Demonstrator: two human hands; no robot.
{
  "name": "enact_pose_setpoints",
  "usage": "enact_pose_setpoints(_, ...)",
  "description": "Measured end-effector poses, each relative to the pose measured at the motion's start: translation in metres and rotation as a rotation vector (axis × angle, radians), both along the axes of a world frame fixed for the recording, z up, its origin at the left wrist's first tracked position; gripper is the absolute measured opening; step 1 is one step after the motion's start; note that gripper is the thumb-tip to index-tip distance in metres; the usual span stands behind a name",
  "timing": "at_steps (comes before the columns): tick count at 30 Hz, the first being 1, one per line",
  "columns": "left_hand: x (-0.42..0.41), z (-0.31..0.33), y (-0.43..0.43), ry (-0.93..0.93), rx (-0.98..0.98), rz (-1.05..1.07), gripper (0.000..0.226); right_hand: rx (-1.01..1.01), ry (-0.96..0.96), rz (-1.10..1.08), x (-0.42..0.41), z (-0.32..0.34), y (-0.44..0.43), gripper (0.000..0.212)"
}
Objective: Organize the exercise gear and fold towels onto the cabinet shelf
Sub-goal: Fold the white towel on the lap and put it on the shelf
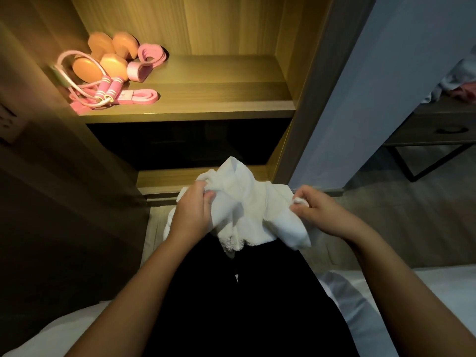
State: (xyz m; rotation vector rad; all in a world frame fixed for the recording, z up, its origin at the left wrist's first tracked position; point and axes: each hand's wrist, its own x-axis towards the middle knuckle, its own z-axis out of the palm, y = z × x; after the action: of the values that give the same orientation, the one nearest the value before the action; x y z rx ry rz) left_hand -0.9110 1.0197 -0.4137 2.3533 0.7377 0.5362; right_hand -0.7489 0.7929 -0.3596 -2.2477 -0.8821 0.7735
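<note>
Between the left hand (192, 212), gripping a bunched edge, and the right hand (316, 210), pinching a corner, the white towel (247, 202) seems soft and light, best held by its corners.

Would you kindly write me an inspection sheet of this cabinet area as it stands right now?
Surface: cabinet shelf, a lit wooden board with gear at its left end.
Job's things: orange dumbbells, pink skipping rope and pink bands grouped together; white towel crumpled, not yet folded, held in front of the cabinet.
Clutter: clothes heaped on the side table, far right.
Grips: left hand grips the towel's left part; right hand pinches a corner.
Cables: nothing seen.
Surroundings: dark lower compartment, grey wall, white bed.
</note>
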Motion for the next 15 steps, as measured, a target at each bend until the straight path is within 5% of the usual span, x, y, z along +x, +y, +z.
enact_pose_setpoints(15, 0.011, 0.188, 0.22, -0.276, -0.067, 0.668, 0.037, 0.21, -0.429, -0.662, 0.196, 0.116, 0.02, 0.03)
